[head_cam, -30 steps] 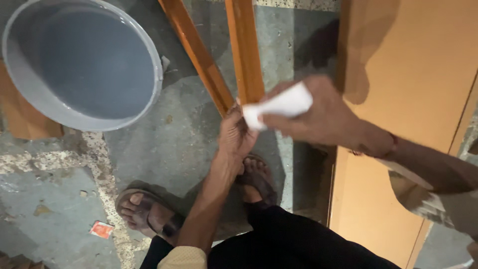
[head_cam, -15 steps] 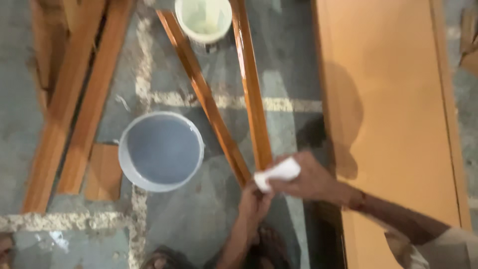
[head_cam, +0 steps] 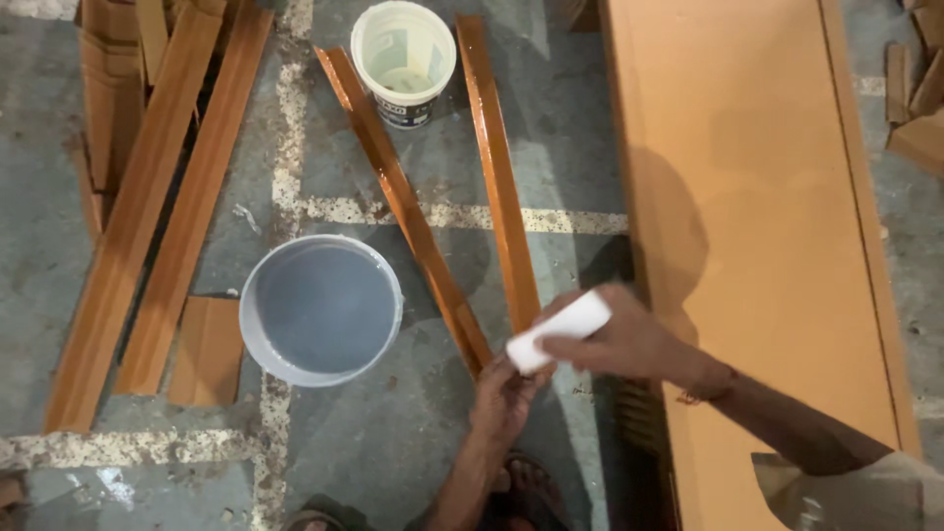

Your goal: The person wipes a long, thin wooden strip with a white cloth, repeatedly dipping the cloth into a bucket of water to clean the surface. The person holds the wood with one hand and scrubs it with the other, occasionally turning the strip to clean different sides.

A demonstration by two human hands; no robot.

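Note:
My right hand [head_cam: 631,341] grips a white block-shaped pad [head_cam: 559,330] and holds it over the near end of a glossy brown wooden strip [head_cam: 499,167]. My left hand [head_cam: 503,391] sits just below, fingers closed around that strip's near end. A second shiny strip [head_cam: 398,197] lies beside it, angled to the left, its near end close to my left hand. Both strips rest on the grey concrete floor.
A grey bucket of water [head_cam: 321,309] stands left of the strips, a white pail [head_cam: 403,59] at their far end. A wide orange board [head_cam: 757,226] lies to the right. Unfinished wood planks [head_cam: 147,197] lie at left. My sandalled foot [head_cam: 526,489] is below.
The view has swung up and away from my feet, bringing the white pail and left planks into sight. My hands stay at the strips' near end, pad still in the right.

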